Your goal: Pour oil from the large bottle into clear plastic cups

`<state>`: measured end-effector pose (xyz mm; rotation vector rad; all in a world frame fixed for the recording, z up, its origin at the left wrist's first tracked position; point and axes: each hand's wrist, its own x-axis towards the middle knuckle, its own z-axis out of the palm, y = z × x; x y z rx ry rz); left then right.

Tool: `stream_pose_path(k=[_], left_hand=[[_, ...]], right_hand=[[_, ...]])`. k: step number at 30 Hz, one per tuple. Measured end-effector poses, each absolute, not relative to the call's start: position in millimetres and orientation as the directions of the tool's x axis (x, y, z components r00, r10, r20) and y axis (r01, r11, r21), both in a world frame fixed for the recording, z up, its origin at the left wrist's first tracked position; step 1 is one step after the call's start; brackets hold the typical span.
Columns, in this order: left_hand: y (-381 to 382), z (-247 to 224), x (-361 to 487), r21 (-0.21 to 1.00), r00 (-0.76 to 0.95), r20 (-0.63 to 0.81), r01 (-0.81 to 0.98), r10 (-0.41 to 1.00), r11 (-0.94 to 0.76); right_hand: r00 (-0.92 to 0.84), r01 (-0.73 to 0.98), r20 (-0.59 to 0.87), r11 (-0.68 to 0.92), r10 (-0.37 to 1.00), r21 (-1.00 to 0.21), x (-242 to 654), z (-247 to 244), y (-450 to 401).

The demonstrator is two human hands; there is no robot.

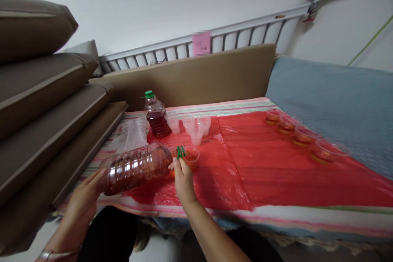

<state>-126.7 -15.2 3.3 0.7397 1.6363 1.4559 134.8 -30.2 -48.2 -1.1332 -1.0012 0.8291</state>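
1. Left hand (pixel 87 194): fingers grasping the base end of a large bottle (pixel 132 170).
2. Right hand (pixel 184 182): fingers closed around the bottle's neck, beside the green ring.
3. Bottle: clear, ribbed plastic, tipped almost flat, reddish-brown drink inside. It lies across both hands above the near left part of the red sheet (pixel 242 172). Mouth at the rim of a cup (pixel 193 163).
4. Cup: round, clear, thin-walled, with an amber tint within. Fill level and any stream cannot be confirmed.
5. Red sheet: thin, glossy, creased plastic, spread over a striped cloth (pixel 276 223).
6. Far right of sheet: four clear cups (pixel 303 136) in a slanting row, each part-filled with amber drink. Judged finished; the cup at the bottle's mouth judged in progress.
7. Beyond the bottle: several stacks of nested cups (pixel 196 134), translucent and ridged, no drink seen in them; judged unused.
8. Beside the stacks: second bottle (pixel 158 123), upright, green-capped, roughly half full of darker drink; judged held in reserve.
9. Rear: smooth brown panel (pixel 196 77) before a ribbed white radiator (pixel 242 37).
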Motion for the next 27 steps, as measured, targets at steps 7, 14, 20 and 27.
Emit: stream_pose_path(k=[7,14,20,27], left_hand=[[-18.3,7.2,-121.9,0.981,-0.521,-0.194,-0.128,0.832,0.148],[-17.7,4.4,-126.2,0.978,-0.503,-0.208,-0.131,0.839,0.164],[-15.9,-1.6,-131.3,0.984,-0.507,-0.172,-0.122,0.845,0.128],[-18.7,2.5,-126.8,0.979,-0.498,-0.201,-0.133,0.844,0.155]], right_hand=[[0.354,-0.053,0.206,0.240,0.912,-0.969,134.2,-47.2,-29.4],[0.353,-0.038,0.219,0.248,0.910,-0.968,134.2,-46.8,-29.4],[0.354,-0.058,0.198,0.233,0.914,-0.971,134.3,-46.6,-29.0],[0.355,-0.055,0.180,0.212,0.918,-0.976,133.6,-47.5,-29.2]])
